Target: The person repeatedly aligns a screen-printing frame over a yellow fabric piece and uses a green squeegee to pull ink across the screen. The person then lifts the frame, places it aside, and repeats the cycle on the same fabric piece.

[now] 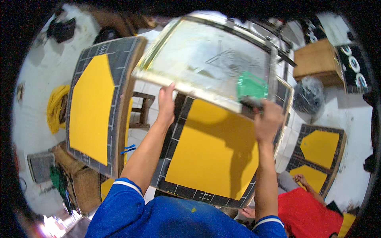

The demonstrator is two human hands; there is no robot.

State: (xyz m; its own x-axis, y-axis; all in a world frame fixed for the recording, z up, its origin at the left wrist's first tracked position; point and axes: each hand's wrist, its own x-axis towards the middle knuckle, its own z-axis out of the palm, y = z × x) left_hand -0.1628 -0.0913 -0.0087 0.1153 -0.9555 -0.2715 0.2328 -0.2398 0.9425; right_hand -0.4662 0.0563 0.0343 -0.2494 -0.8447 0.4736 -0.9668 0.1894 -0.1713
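1. Possibly, the large pale rectangular screen frame (190, 89), raised and tilted above the flat yellow sheet (206, 154), could drop if the left hand (166, 105), its grip pinching the near edge, slips.
2. The right hand (270, 121) wraps its grip around a dark, blurred tool (251, 101) beside the translucent green piece (253, 85); loosening could let it fall toward the black gridded board (172, 137).
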